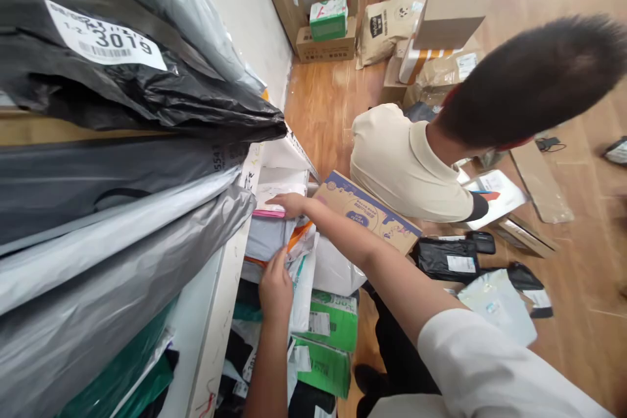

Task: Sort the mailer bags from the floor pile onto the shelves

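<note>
My right hand (290,204) reaches in from the right and rests on a white parcel with a pink edge (269,212), its fingers stretched over the top. Just below, my left hand (275,286) has its fingers extended against the edge of a grey plastic mailer (267,236), near an orange bag (300,235). Parts of the fingertips are hidden among the packages, and no firm grip shows on either side. The parcels lie stacked in a low compartment of a white shelf (220,294). Beside my right forearm is a cardboard box with purple print (367,212).
Large black and grey mailers fill the upper shelf, one with a label reading 3019 (110,39). Green boxes (330,323) stand below my hands. A person in a beige shirt (396,157) is close on the right, among parcels on the wooden floor (318,101).
</note>
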Demonstrator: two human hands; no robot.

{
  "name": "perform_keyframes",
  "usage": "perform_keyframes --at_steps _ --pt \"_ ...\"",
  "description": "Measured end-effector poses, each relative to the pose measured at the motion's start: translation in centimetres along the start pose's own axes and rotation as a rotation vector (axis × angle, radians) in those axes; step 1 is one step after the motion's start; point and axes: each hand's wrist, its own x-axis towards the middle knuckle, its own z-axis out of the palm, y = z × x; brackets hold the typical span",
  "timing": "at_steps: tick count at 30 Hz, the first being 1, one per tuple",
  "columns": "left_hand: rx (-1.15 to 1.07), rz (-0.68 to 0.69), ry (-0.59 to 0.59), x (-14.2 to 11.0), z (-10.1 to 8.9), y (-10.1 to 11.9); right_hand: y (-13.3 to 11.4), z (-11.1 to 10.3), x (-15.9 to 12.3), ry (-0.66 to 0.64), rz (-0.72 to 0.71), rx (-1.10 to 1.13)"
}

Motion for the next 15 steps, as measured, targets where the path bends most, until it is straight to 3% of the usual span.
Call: perform_keyframes --at_steps 3,8,13,15 --pt "-0.011 0.136 0.121 -3.8 0.8 0.9 -0.4 -0.5 0.5 -0.01 0.014 -0.004" --pt "0.222 -0.175 0.454 -8.3 2.6 -0.9 -1.0 0.5 0.2 0.014 -0.052 0.021" --pt "0.266 -0.113 0.348 -8.7 3.3 -2.8 -0.9 1.7 0.2 0.042 -0.059 0.05" --pt "0.282 -0.136 0.399 -7.5 2.4 -2.4 -0.9 1.7 0.5 0.023 -0.041 0.027"
